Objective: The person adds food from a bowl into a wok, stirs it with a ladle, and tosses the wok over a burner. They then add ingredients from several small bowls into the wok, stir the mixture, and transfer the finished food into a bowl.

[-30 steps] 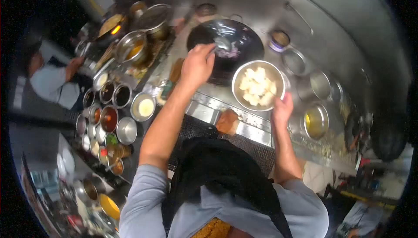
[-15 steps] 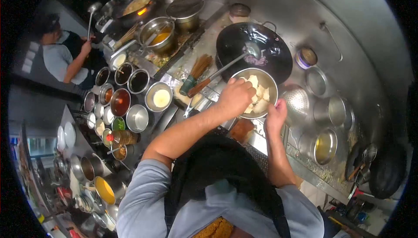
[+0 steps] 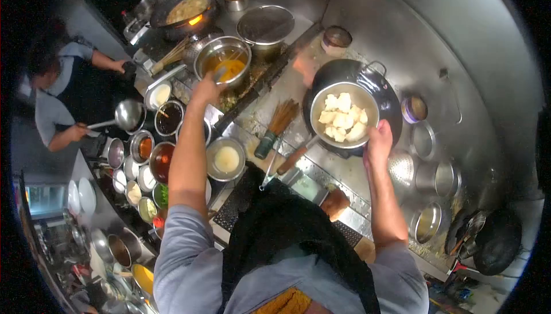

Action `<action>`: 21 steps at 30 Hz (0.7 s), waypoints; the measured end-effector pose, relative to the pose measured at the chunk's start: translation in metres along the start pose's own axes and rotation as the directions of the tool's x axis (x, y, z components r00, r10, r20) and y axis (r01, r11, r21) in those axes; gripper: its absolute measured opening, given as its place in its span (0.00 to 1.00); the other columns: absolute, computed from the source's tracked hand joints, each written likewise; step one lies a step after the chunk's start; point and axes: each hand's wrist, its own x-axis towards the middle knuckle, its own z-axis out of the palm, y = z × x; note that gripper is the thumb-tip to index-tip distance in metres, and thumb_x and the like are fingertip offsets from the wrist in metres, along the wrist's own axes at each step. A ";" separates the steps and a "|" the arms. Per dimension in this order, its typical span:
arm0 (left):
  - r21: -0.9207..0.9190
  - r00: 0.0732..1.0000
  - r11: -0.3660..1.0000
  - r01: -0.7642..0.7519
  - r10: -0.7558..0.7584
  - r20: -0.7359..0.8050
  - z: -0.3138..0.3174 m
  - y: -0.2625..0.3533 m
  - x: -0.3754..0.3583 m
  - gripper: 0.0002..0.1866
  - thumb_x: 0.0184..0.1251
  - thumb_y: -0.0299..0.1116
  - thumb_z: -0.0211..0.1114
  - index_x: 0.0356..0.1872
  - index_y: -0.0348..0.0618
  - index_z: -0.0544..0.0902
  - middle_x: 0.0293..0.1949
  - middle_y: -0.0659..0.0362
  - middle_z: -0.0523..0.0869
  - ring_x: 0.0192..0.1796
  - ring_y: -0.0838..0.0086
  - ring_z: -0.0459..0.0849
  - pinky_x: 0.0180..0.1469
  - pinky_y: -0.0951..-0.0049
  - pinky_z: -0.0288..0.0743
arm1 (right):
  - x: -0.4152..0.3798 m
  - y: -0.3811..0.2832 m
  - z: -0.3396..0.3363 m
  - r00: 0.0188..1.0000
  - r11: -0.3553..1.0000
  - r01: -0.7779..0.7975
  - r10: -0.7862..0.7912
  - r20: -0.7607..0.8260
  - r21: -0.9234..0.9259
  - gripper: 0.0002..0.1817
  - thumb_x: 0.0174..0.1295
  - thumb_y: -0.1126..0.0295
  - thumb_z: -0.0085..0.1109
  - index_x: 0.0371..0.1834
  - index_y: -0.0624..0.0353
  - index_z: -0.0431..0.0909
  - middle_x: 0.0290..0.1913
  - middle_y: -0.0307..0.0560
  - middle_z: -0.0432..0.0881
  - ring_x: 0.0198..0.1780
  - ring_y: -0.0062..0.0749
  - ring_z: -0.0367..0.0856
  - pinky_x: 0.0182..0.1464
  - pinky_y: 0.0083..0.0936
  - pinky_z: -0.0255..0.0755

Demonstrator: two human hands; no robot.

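My right hand grips the near rim of a steel bowl full of white cubes. It holds the bowl just above a black wok. A wooden-handled ladle rests in the wok, its handle sticking out under the bowl. My left hand is stretched far left to the rim of a steel pot of orange liquid. Its fingers are closed on a small spoon that dips into the pot.
Several sauce bowls crowd the counter on the left, and a bamboo brush lies between pot and wok. A lidded pot and a second wok stand behind. A co-worker at far left holds a ladle. A colander sits right.
My left hand let go of the ladle, left the bowl and swung left to the orange pot. My right hand carried the bowl up over the wok.
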 end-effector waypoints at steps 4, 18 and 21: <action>-0.798 0.938 0.529 0.289 0.009 0.346 0.003 -0.037 0.029 0.09 0.70 0.37 0.58 0.41 0.42 0.77 0.21 0.64 0.73 0.15 0.79 0.67 0.16 0.76 0.59 | 0.053 -0.013 0.081 1.000 0.991 0.010 -0.006 0.030 -0.136 0.06 0.55 0.81 0.50 0.29 0.56 0.66 0.24 0.32 0.69 0.24 0.14 0.65 0.21 0.16 0.62; -0.907 0.980 0.380 0.181 -0.142 0.136 -0.107 -0.040 -0.012 0.07 0.74 0.34 0.53 0.44 0.44 0.76 0.20 0.70 0.71 0.17 0.86 0.64 0.17 0.83 0.53 | 0.257 0.051 0.338 0.871 0.520 0.480 -0.381 0.311 -0.707 0.13 0.54 0.67 0.57 0.39 0.63 0.77 0.36 0.62 0.84 0.40 0.56 0.83 0.47 0.43 0.77; -0.927 0.977 0.319 0.198 -0.147 0.158 -0.099 -0.053 -0.017 0.09 0.74 0.33 0.53 0.48 0.43 0.75 0.20 0.69 0.71 0.17 0.86 0.64 0.17 0.83 0.53 | 0.261 0.063 0.377 0.909 0.434 0.407 -0.275 0.312 -0.804 0.16 0.55 0.63 0.56 0.42 0.62 0.78 0.43 0.66 0.83 0.48 0.63 0.81 0.52 0.48 0.74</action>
